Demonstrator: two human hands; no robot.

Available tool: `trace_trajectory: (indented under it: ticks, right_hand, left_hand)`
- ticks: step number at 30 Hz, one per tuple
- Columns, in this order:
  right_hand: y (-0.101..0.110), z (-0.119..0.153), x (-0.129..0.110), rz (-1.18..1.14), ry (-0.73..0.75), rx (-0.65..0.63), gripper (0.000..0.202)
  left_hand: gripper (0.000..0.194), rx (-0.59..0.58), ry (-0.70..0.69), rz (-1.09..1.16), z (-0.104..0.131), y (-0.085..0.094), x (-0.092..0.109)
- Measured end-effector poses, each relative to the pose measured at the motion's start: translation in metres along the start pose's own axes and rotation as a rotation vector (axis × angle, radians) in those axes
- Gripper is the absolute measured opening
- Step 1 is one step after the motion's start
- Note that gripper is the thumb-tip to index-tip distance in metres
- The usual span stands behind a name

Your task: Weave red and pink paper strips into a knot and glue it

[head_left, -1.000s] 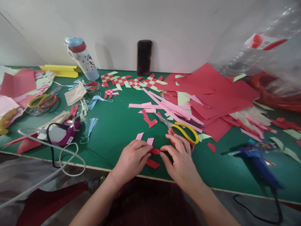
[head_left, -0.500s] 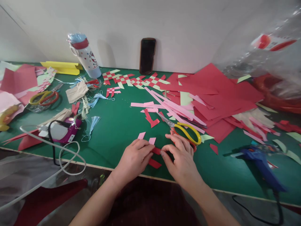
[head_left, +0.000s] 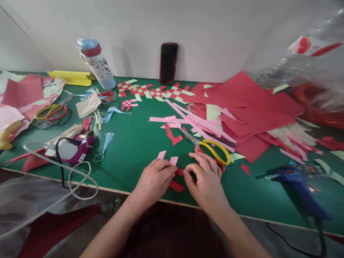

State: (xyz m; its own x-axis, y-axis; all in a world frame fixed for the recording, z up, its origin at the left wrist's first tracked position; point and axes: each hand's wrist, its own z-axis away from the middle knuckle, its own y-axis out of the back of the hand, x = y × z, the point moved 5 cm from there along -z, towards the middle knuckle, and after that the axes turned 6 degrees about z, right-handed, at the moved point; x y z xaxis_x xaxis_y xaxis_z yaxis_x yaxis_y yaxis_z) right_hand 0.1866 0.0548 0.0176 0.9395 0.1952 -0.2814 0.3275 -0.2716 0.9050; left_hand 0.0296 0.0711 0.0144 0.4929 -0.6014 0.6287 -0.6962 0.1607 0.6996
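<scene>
Near the table's front edge, my left hand (head_left: 157, 177) is closed on a small piece of folded paper strips, mostly hidden beneath the fingers. Pink strip ends (head_left: 174, 160) stick out past its far side, and a red strip end (head_left: 176, 186) shows on the near side. Between the two hands runs another red paper strip (head_left: 179, 172). Its right end is pinched between thumb and forefinger of my right hand (head_left: 205, 177). Just beyond the right hand lie scissors (head_left: 215, 150) with yellow and orange handles, partly covered by its fingers.
Pink strips (head_left: 199, 123) and red paper sheets (head_left: 258, 114) spread at the right, with a blue glue gun (head_left: 301, 190) nearer. Woven paper pieces (head_left: 158, 92) line the back beside a bottle (head_left: 100, 66) and a phone (head_left: 168, 63). Tassels (head_left: 107, 141) and a cable (head_left: 88, 175) lie left.
Both hands keep nearly the same place and grip on the paper. The view has shifted very slightly; nothing else visibly moved.
</scene>
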Motion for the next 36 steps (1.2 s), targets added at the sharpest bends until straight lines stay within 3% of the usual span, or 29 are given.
trace_trajectory:
  ticks: [9,13,18,25,28,32,36]
  right_hand:
    - [-0.001,0.0,0.001,0.023,0.005,0.039,0.012]
    - [0.008,0.003,-0.002,-0.014,0.08,0.107,0.013]
    - [0.012,0.014,-0.01,0.034,0.191,0.026,0.02]
    - [0.021,0.023,0.009,0.152,0.157,0.041,0.025]
    - [0.022,0.022,0.007,0.154,0.162,0.033,0.032]
    - [0.014,0.02,-0.011,0.121,0.279,-0.028,0.041]
    - [0.005,0.018,-0.015,0.14,0.315,-0.061,0.05]
  left_hand:
    - [0.02,-0.018,-0.025,-0.073,0.001,-0.001,0.004]
    - [0.021,-0.027,-0.022,-0.089,0.0,-0.001,0.006]
    - [0.02,0.003,-0.036,-0.082,-0.001,0.001,0.008]
    - [0.02,-0.053,-0.035,-0.092,-0.002,0.0,0.008]
    - [0.02,0.008,-0.019,0.012,-0.001,0.004,0.006]
    - [0.025,0.164,0.033,0.132,0.005,0.019,0.003]
    - [0.024,0.272,0.137,0.015,0.018,0.037,-0.004]
